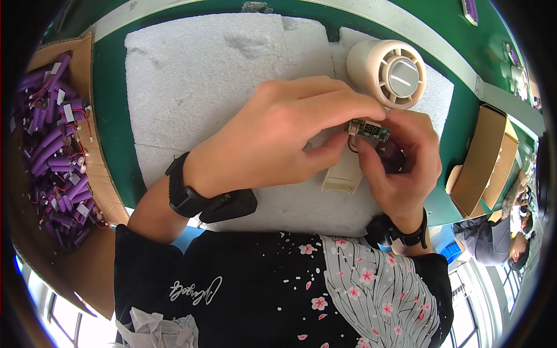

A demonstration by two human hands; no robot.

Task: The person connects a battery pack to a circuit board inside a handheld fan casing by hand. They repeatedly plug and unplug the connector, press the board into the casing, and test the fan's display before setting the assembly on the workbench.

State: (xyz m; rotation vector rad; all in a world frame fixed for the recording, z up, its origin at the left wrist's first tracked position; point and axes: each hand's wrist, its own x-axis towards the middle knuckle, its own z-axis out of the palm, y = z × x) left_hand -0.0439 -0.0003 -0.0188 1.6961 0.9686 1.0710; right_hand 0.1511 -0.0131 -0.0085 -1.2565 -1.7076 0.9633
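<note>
- The left hand reaches across the middle of the view, thumb and forefinger pinched together on the left end of a small green circuit board.
- The right hand comes up from about five o'clock; its fingertips close on the right end and underside of the same board, so both hands clamp it between them.
- A purple cylindrical battery cell sits tucked in the right hand's palm, just below the board; a thin dark wire loops down from the board's left end.
- The board sits a little right of centre, at roughly two o'clock from the middle of the picture, lifted above the white foam sheet.
- Directly under the hands a cream plastic casing lies flat on the foam, partly hidden by the fingers.
- At one o'clock from the board, near it, a round cream fan housing with a grey hub lies on the foam.
- Both wrists carry black straps; the left one bears a black block.
- At nine o'clock, well apart, a cardboard box holds a heap of purple cells with red and black leads.
- At three o'clock stands another, open cardboard box on the green tabletop.
- At four o'clock, near the rim, another person bends over.
</note>
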